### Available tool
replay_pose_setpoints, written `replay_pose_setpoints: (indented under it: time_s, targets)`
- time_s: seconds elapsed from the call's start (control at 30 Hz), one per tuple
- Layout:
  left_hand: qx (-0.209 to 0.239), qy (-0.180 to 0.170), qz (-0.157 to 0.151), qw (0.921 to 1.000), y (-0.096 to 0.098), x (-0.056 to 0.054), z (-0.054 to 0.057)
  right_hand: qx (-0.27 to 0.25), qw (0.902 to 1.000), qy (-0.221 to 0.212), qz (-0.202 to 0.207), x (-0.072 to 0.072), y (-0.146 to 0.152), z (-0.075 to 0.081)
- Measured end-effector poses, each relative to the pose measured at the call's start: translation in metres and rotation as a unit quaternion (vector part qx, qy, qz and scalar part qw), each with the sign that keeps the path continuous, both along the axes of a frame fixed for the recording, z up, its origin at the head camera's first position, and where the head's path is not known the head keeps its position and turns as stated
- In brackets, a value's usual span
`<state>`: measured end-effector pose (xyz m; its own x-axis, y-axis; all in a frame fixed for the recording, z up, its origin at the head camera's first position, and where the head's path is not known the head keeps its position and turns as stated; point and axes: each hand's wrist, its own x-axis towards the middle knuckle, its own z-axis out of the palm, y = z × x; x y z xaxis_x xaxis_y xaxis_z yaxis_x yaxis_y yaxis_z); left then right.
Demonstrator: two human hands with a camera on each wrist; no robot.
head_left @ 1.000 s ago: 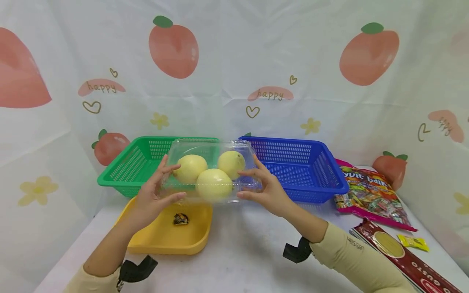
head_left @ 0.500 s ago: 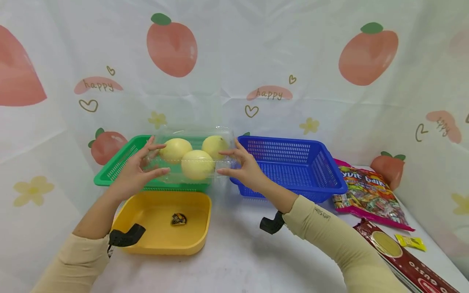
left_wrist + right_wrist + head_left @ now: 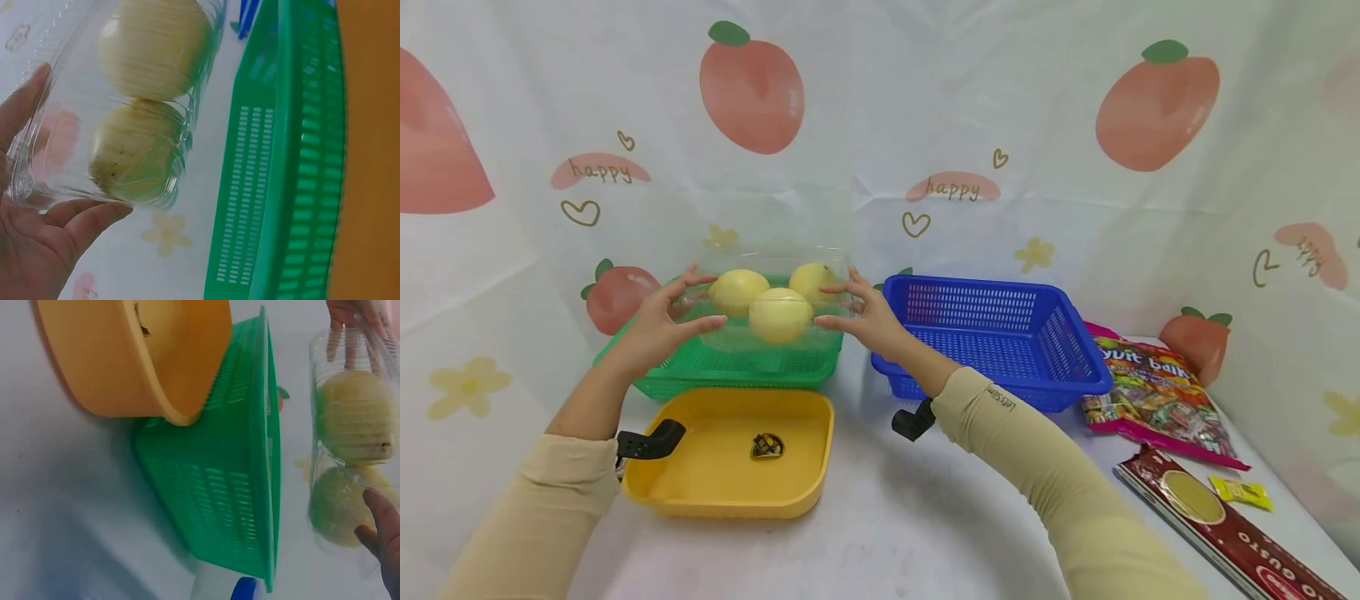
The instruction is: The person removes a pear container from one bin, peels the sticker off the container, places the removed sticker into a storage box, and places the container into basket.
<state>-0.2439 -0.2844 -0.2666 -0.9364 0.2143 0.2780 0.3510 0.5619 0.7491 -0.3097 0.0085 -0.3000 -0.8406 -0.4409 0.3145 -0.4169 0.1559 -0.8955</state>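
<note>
A clear plastic fruit box (image 3: 730,337) with three pale yellow round fruits (image 3: 780,315), seemingly melons, is held up over the green basket (image 3: 737,367). My left hand (image 3: 651,333) grips its left end, thumb in front and fingers behind. At the right end, my right hand (image 3: 876,321) holds it the same way. In the left wrist view the box (image 3: 65,119) hangs above the basket's rim (image 3: 290,150), apart from it. The right wrist view shows the box (image 3: 319,394) outside the basket's open top, with my right fingers (image 3: 381,515) against it.
A blue basket (image 3: 992,383) stands right of the green one. In front sits a yellow tray (image 3: 722,504) with a small dark badge-like mark. Along the right lie a candy bag (image 3: 1157,400), a dark red packet (image 3: 1240,533) and a small yellow packet (image 3: 1243,493). A printed cloth hangs behind.
Both hands have carried the fruit box left and away from me, from between the two baskets to over the green basket. The hold on both ends is kept.
</note>
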Motion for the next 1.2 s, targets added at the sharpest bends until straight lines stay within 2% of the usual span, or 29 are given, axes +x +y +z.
replay_pose_setpoints:
  time_s: [0.17, 0.3, 0.47, 0.6, 0.7, 0.9, 1.1, 1.2]
  targets:
    - [-0.011, -0.023, 0.016, 0.9995, -0.009, -0.01, 0.002, -0.004, 0.999, -0.045, 0.008, -0.009, -0.011, 0.003]
    - [-0.013, -0.033, 0.023, 0.9991, -0.017, -0.017, -0.002, 0.006, 0.9975, -0.07, 0.004, -0.015, -0.019, 0.005]
    - [-0.015, -0.038, 0.039, 0.9984, -0.023, -0.024, 0.0, 0.032, 0.997, -0.07, -0.008, -0.019, -0.027, 0.01]
    - [-0.047, -0.035, 0.06, 0.9964, -0.026, -0.031, 0.003, 0.033, 0.9965, -0.077, -0.006, -0.024, -0.031, 0.013]
    - [-0.054, -0.041, 0.068, 0.9953, -0.029, -0.034, 0.003, 0.033, 0.9958, -0.085, -0.009, -0.028, -0.035, 0.014]
    - [-0.043, -0.057, 0.061, 0.9956, -0.031, -0.038, 0.003, 0.049, 0.9938, -0.09, -0.044, -0.034, -0.043, 0.01]
    - [-0.045, -0.071, 0.056, 0.9949, -0.033, -0.044, -0.002, 0.058, 0.9904, -0.095, -0.082, -0.033, -0.049, 0.006]
    - [-0.044, -0.08, 0.065, 0.9937, -0.034, -0.048, -0.004, 0.056, 0.9884, -0.106, -0.094, -0.032, -0.052, 0.005]
